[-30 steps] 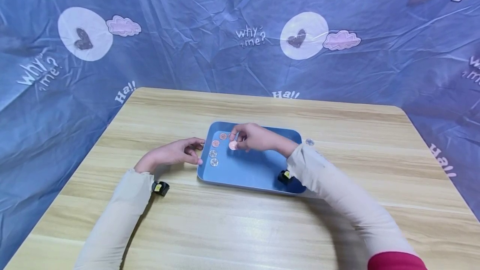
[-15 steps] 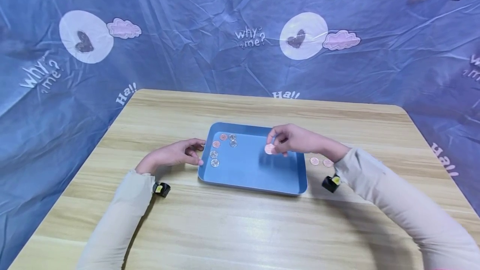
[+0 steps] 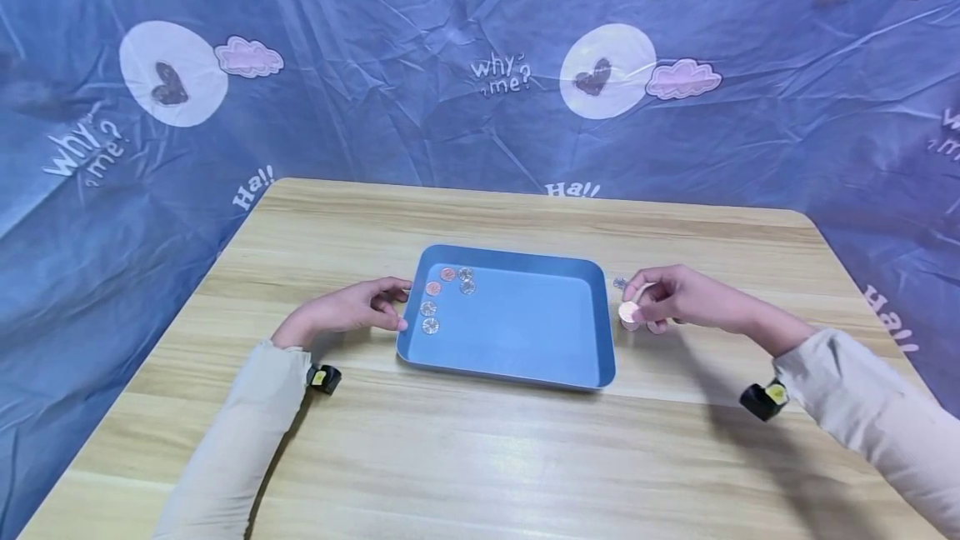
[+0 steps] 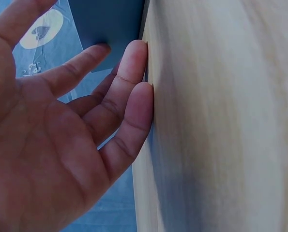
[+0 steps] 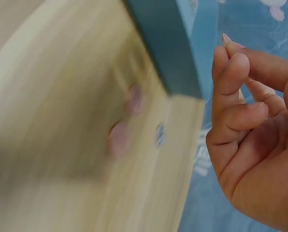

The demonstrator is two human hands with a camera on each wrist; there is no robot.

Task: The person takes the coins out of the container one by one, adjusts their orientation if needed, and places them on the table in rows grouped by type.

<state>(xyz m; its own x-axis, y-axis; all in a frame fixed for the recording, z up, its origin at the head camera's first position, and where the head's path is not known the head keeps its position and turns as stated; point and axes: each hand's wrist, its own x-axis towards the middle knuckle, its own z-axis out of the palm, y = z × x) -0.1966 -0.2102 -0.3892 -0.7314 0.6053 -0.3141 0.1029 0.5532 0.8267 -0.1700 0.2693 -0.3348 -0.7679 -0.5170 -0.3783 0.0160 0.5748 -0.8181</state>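
My right hand [image 3: 686, 300] pinches a copper-coloured coin [image 3: 627, 312] between thumb and fingertips, above the table just right of the blue tray [image 3: 510, 372]. Only the edge of that coin [image 5: 226, 38] shows in the right wrist view. Below the hand lie two more copper-coloured coins [image 5: 118, 139] and a silver coin [image 5: 160, 135] on the table. My left hand [image 3: 347, 307] touches the tray's left wall with loosely bent fingers; some of its fingertips [image 4: 140, 96] rest on the tabletop in the left wrist view.
Inside the tray's left part lie two copper-coloured coins [image 3: 433, 288] and several silver coins [image 3: 429, 326]. The tray has raised walls. A wooden table [image 3: 465, 457] bears everything, with a blue printed cloth [image 3: 420, 107] hanging behind its far edge.
Holding the copper-coloured coin, my right hand has moved right from over the tray's left part to beyond its right wall. Left hand and tray stay put.
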